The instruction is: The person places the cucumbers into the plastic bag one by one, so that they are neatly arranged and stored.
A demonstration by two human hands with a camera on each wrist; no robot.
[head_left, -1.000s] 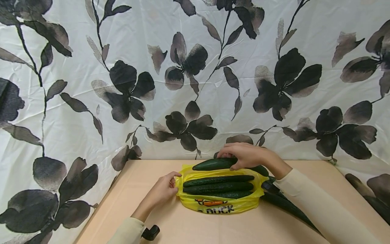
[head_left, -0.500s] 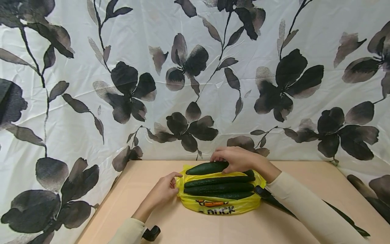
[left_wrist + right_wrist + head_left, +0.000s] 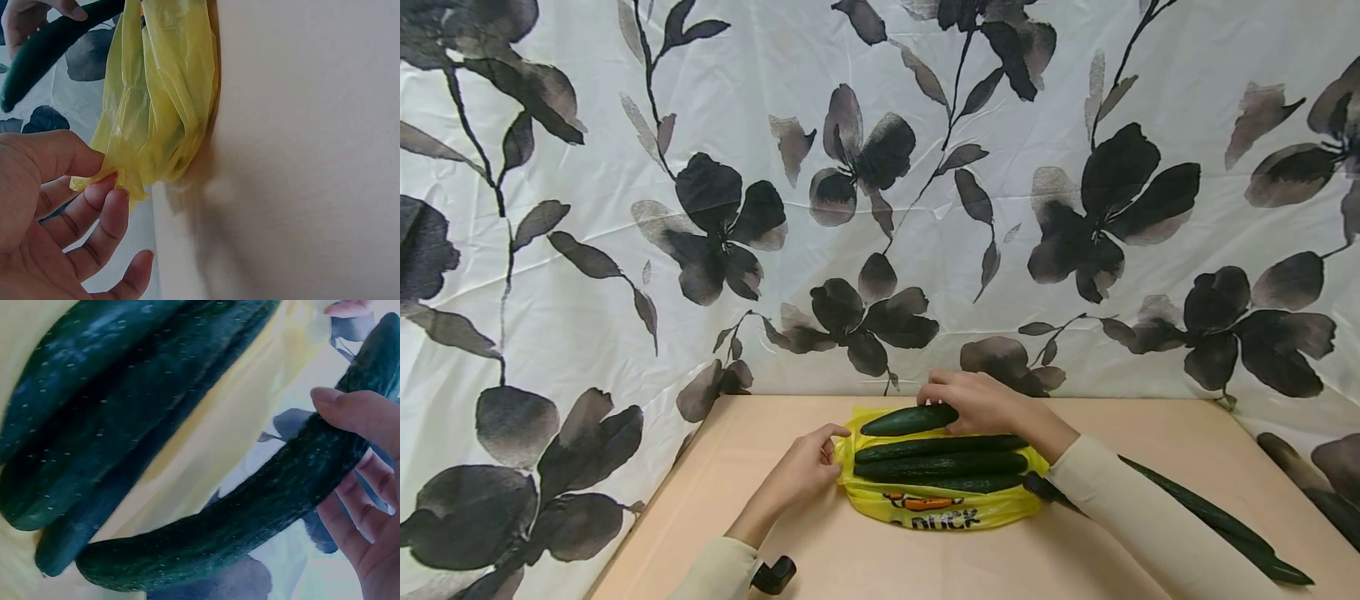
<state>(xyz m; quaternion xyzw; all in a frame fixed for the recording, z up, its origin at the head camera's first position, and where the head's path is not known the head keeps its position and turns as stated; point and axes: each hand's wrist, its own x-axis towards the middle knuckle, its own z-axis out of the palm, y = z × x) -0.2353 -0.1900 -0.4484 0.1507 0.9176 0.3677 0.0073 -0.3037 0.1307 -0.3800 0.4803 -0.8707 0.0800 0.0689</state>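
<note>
A yellow plastic bag (image 3: 936, 505) lies on the tan table (image 3: 775, 433) with three dark green cucumbers (image 3: 940, 463) side by side in it. My left hand (image 3: 805, 467) pinches the bag's left edge (image 3: 125, 169) between thumb and fingers. My right hand (image 3: 973, 400) grips another cucumber (image 3: 908, 420) over the bag's far rim; the right wrist view shows this cucumber (image 3: 250, 512) held above the ones in the bag (image 3: 112, 425).
One more long cucumber (image 3: 1217, 525) lies on the table to the right, behind my right sleeve. A white curtain with black flowers (image 3: 880, 200) hangs close behind the table and down its left side.
My right hand has carried the held cucumber left and down toward the bag's far rim. The left hand has kept its pinch on the bag's edge.
</note>
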